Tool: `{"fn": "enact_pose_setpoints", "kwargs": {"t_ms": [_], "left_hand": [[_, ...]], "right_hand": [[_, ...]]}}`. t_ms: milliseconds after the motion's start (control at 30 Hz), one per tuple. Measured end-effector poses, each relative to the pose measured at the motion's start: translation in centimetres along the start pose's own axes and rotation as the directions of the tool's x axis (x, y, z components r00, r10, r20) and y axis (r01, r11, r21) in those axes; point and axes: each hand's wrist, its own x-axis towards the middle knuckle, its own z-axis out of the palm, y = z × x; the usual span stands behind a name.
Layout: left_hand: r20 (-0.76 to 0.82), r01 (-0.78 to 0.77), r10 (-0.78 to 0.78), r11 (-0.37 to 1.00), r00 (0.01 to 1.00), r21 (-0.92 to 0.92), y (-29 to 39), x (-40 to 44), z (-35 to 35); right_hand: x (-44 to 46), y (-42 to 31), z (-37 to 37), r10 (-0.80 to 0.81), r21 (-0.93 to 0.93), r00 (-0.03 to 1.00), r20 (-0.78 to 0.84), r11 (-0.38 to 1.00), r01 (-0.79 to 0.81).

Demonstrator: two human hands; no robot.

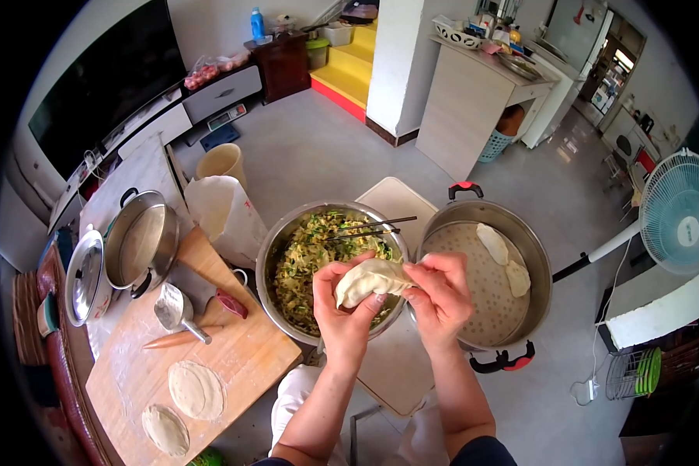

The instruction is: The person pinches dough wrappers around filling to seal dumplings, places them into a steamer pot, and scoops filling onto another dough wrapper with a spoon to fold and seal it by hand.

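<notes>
A large pale dumpling is held up over the near side of a steel bowl. My left hand cups it from the left and below, fingers wrapped round it. At its right end, the fingers of my right hand pinch the dough edge. Chopped green and yellow filling lies in the steel bowl, with a pair of chopsticks resting across it. To the right, two finished dumplings lie on the perforated rack of a steamer pot.
A wooden board at left bears flat dough rounds, a rolling pin and a flour scoop. Behind it stand a pan and a lidded pot. A standing fan is at far right.
</notes>
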Motion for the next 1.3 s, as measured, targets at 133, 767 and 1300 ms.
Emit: {"fn": "enact_pose_setpoints", "kwargs": {"t_ms": [133, 767, 1300], "left_hand": [[0.036, -0.012, 0.011, 0.999, 0.999, 0.037, -0.6, -0.1, 0.1], [0.33, 0.057, -0.214, 0.904, 0.919, 0.425, -0.1, 0.4, -1.0], [0.246, 0.008, -0.188, 0.809, 0.951, 0.588, -0.3, 1.8, -2.5]], "right_hand": [[-0.4, 0.9, -0.1, -0.089, -0.12, 0.996, 0.017, 0.989, 0.091], [-0.9, 1.7, -3.6, 0.354, 0.204, 0.722, 0.594, 0.802, -0.561], [-2.4, 9.6, -12.1, 0.9, 0.105, 0.277, 0.336, 0.257, -0.961]]}}
